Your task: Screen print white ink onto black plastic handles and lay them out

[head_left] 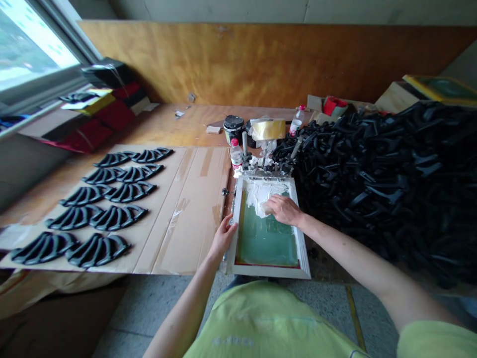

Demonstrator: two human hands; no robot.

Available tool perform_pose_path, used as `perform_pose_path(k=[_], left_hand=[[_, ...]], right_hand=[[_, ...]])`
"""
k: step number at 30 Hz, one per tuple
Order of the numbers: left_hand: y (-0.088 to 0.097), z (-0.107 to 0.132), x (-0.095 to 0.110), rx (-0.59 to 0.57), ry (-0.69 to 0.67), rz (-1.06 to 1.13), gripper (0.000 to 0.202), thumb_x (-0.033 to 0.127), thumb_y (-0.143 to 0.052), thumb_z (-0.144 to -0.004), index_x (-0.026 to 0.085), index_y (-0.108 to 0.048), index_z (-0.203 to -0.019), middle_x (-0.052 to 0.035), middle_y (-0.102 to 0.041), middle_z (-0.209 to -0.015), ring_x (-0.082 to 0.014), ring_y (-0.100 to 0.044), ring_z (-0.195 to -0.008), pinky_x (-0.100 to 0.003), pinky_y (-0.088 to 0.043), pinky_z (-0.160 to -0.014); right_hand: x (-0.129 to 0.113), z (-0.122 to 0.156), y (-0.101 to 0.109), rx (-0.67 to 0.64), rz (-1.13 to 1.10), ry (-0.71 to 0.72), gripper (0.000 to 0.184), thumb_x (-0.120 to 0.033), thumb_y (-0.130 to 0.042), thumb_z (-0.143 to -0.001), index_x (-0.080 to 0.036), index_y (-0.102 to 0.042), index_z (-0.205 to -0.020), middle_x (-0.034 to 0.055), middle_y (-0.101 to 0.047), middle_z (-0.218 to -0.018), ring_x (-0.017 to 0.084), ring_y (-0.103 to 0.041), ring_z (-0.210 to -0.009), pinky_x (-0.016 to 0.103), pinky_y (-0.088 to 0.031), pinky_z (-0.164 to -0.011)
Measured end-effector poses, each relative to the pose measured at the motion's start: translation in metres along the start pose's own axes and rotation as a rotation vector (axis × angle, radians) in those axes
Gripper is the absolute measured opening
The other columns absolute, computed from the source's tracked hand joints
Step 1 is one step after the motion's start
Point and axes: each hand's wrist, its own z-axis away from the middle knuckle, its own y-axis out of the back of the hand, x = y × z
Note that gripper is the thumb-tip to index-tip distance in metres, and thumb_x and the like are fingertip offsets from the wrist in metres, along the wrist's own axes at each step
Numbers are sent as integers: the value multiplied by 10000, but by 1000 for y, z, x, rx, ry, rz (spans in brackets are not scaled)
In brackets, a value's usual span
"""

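A screen printing frame with a pale border and green mesh lies in front of me, its far part smeared with white ink. Over the mesh, my right hand is closed round a small pale scraper, which touches the white ink; its exact shape is partly hidden by the fingers. My left hand grips the frame's left edge, thumb and fingers around the border. Beyond the frame stands a metal clamp splashed with white.
On the left, cardboard carries several black fan-shaped parts. A big heap of black plastic parts rises at the right. Behind the clamp are an ink tub, a tape roll and bottles.
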Motion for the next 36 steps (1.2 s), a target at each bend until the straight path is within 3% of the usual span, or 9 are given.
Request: perform_pose_path(k=[5,11,16,21,24,27,31,34,36], left_hand=[[-2,5,7,2,3,25,741,551,-718,-690,185,-553,-1312,-22,-677,-793,-169,-626,-684,-249,-473,-592],[-4,5,8,1,35,36,797,581,-715,-681,167,-511,-1331,-32,-681,-804,-162,-626,-668,-235,-457,-568],[-3,13,24,-26,47,40,811,555,-715,-697,183,-466,-1374,-21,-682,-792,-144,-610,-620,-228,-452,-550],[7,32,72,-106,-2,2,743,583,-682,-731,242,-497,-1365,22,-648,-722,-117,-567,-565,-201,-421,-503],[4,39,114,-90,-78,71,561,642,-574,-793,217,-644,-1151,-6,-670,-780,-125,-581,-594,-212,-437,-509],[-7,30,154,-60,-250,240,511,637,-548,-813,193,-648,-1046,-40,-693,-905,-145,-630,-704,-233,-496,-594],[-28,12,176,-8,-345,369,500,616,-523,-827,171,-619,-1032,-68,-692,-927,-180,-662,-833,-286,-546,-680],[-47,14,146,28,-238,386,493,600,-565,-813,181,-589,-1071,-59,-696,-901,-158,-665,-776,-270,-545,-648],[-62,24,109,-96,-5,334,531,609,-607,-786,179,-568,-1096,-90,-708,-946,-176,-675,-767,-284,-548,-615]], right_hand=[[4,2,15,-62,-130,68,112,-121,-575,-786,-203,-645,-817,29,-653,-847,191,-583,-825,278,-421,-729],[-5,10,-7,149,-97,29,223,-51,-504,-795,-171,-663,-896,74,-667,-923,223,-572,-953,313,-437,-840],[-5,-1,2,154,-172,-90,216,-262,-610,-856,-220,-666,-1061,43,-702,-979,209,-623,-894,299,-463,-790],[37,-44,45,221,-133,-386,574,-354,-655,-832,-327,-485,-1379,7,-729,-976,211,-661,-826,295,-475,-734],[74,-25,57,337,-205,-552,383,-351,-532,-900,-261,-587,-1268,15,-723,-831,200,-662,-777,297,-480,-737],[89,16,38,367,-243,-700,298,-308,-437,-927,-189,-653,-1094,54,-711,-828,216,-646,-785,335,-487,-749],[57,43,-12,203,-240,-546,317,-322,-608,-851,-213,-624,-1149,52,-698,-942,227,-614,-907,365,-475,-824],[14,38,-33,124,-133,-435,246,-305,-640,-851,-223,-655,-1083,73,-667,-1011,250,-557,-1027,391,-431,-897],[-19,33,-34,170,-95,-423,173,-309,-581,-900,-210,-673,-1007,85,-651,-997,252,-532,-1035,389,-413,-905]])
